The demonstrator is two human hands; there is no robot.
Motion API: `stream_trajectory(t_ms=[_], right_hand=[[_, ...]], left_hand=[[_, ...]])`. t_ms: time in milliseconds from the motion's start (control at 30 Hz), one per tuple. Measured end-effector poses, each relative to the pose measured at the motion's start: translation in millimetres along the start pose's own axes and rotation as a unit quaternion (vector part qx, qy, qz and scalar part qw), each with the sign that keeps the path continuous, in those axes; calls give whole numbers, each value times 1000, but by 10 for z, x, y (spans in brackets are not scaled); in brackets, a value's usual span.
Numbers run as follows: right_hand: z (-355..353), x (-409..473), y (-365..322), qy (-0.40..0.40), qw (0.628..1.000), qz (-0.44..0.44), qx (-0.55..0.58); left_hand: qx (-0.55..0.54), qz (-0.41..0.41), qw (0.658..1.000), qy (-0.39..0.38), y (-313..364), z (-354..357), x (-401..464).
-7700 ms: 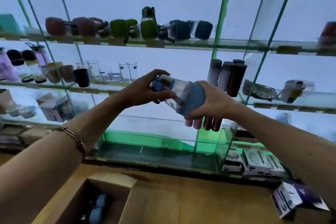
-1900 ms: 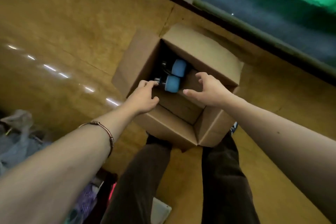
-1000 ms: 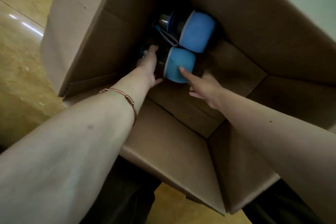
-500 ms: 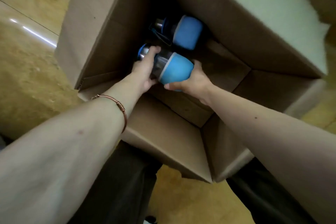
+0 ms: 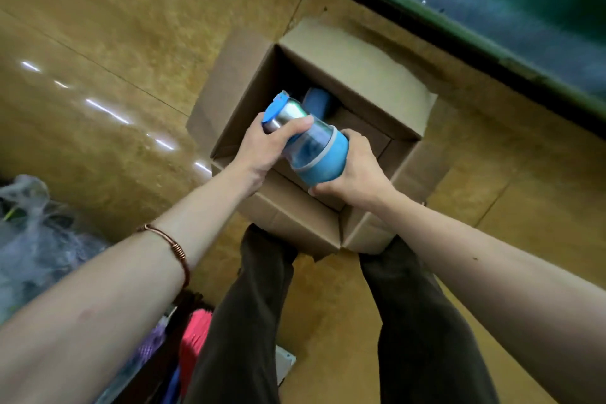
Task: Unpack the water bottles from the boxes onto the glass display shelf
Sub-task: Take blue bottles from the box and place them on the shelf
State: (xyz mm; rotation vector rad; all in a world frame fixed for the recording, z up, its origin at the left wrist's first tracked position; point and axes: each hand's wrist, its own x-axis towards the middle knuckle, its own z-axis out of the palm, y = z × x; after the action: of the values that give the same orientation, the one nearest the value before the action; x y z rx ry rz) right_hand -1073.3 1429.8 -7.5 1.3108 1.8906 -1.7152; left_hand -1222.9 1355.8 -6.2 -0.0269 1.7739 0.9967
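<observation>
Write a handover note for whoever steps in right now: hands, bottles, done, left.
Left hand grips the lid end of the blue bottle; right hand grips its blue base.
The bottle is held on its side above the open cardboard box on the floor.
Done: this bottle is out of the box.
Left: place it on the glass shelf, which is out of view. At least one more bottle is in the box.
</observation>
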Motion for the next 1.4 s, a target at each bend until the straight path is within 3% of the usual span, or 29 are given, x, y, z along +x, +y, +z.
stream_trajectory(t_ms=[333, 533, 800, 1100, 1400], right_hand=[[-955, -1325, -633, -9, 993, -97, -70], [-1119, -2179, -871, 24, 991, -122, -56], [-1015, -3315, -1400, 135, 974, -173, -47], [-1369, -4657, -1794, 276, 934, -217, -66], [-1896, -5914, -1704, 364, 891, -258, -85]], left_hand=[[-177, 74, 981, -17, 588, 411, -1626], [-159, 149, 973, -78, 915, 416, -2431], [-161, 234, 949, -137, 1274, 145, -3351], [-104, 358, 895, -245, 1868, 381, -4431], [-75, 446, 838, -306, 2120, 1066, -5474]])
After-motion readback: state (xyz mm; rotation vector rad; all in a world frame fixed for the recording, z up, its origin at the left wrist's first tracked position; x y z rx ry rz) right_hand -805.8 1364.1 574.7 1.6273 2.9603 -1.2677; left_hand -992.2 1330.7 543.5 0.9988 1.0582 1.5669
